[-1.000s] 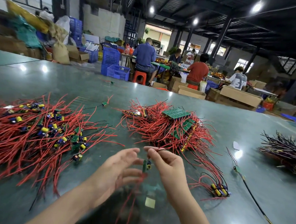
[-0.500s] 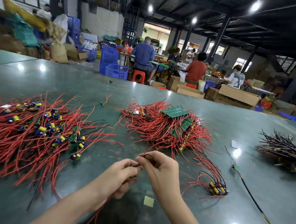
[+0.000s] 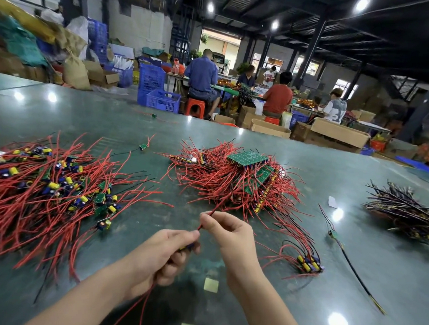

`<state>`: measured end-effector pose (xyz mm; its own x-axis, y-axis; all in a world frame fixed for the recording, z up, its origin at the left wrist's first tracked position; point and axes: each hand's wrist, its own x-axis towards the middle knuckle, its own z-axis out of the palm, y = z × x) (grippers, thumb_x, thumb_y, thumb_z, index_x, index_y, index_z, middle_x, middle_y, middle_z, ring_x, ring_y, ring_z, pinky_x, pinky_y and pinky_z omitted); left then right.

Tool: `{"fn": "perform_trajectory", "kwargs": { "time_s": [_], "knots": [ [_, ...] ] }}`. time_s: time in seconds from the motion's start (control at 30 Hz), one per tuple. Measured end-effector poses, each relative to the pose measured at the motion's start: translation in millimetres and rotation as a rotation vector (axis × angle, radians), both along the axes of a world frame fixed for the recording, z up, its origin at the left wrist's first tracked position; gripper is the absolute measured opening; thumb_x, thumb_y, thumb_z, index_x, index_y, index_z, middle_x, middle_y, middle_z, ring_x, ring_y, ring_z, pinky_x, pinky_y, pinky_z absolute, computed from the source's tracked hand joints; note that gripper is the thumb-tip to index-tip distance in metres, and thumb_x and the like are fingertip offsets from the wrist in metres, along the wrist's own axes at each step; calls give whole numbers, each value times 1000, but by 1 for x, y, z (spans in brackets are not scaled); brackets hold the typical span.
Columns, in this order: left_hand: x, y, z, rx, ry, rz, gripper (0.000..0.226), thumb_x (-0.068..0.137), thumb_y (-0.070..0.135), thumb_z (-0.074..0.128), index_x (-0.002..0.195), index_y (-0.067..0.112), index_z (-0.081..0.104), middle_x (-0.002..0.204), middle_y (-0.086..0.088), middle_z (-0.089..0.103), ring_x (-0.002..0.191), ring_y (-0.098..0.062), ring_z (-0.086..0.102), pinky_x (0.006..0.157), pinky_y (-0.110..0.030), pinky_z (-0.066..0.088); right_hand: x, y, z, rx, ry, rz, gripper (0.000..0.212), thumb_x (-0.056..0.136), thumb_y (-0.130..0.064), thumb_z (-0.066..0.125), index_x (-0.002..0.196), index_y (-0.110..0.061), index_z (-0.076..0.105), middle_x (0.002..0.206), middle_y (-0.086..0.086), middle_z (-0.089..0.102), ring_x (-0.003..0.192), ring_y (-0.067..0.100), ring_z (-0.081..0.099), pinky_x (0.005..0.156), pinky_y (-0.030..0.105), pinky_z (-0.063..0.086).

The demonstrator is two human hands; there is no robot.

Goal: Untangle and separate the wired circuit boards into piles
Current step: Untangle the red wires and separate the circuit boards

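Note:
My left hand [image 3: 165, 256] grips a small circuit board, mostly hidden in the fingers, with red wires trailing down past the wrist. My right hand [image 3: 232, 234] pinches a red wire [image 3: 216, 208] that runs up and away from the left hand. Straight ahead lies a tangled heap [image 3: 235, 180] of green boards and red wires. A wide pile of separated boards [image 3: 50, 191] with red wires, blue and yellow parts covers the left of the table. A small bunch of boards [image 3: 309, 263] lies just right of my right hand.
A dark-wired pile [image 3: 404, 212] sits at the right edge of the green table [image 3: 351, 281]. A single board with a long black wire [image 3: 347, 258] lies between it and my hands. Another loose board [image 3: 143, 146] lies farther back. People work at tables beyond.
My hands have drawn apart: the right one has pulled a red wire up and out of the left hand's grip, stretching it straight. The board has vanished into the left fist.

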<state>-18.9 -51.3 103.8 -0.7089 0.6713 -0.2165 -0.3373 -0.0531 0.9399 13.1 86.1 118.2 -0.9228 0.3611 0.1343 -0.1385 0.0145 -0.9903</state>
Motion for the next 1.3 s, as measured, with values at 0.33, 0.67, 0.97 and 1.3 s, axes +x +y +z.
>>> {"fn": "perform_trajectory", "kwargs": {
  "time_s": [0.33, 0.67, 0.97, 1.3],
  "knots": [
    [-3, 1, -3, 28, -120, 32, 30, 77, 43, 55, 58, 19, 57, 47, 8, 20, 31, -4, 13, 34, -7, 12, -3, -4, -6, -43, 56, -59, 15, 77, -6, 71, 69, -18, 70, 61, -11, 65, 58, -1, 53, 57, 10, 41],
    [-4, -1, 1, 45, 74, 124, 35, 76, 45, 54, 55, 17, 55, 44, 5, 20, 30, -4, 12, 38, -5, 14, -9, 1, -6, -637, -103, 153, 8, 65, -20, 69, 71, -16, 66, 58, -6, 61, 45, 2, 44, 44, 15, 35],
    [-7, -4, -1, 35, 88, 94, 34, 78, 40, 55, 54, 17, 56, 44, 4, 24, 31, -4, 12, 37, -5, 14, -11, 11, -3, -707, -171, 249, 9, 67, -24, 68, 63, -16, 72, 58, -7, 58, 44, 3, 42, 45, 14, 33],
    [-13, -8, -8, -36, 102, 71, 36, 86, 37, 53, 56, 18, 54, 48, 3, 22, 33, -5, 12, 39, -6, 13, -11, 24, 2, -606, -266, 68, 8, 65, -19, 70, 71, -15, 67, 60, -5, 61, 42, 2, 39, 41, 11, 32]
  ]
}}
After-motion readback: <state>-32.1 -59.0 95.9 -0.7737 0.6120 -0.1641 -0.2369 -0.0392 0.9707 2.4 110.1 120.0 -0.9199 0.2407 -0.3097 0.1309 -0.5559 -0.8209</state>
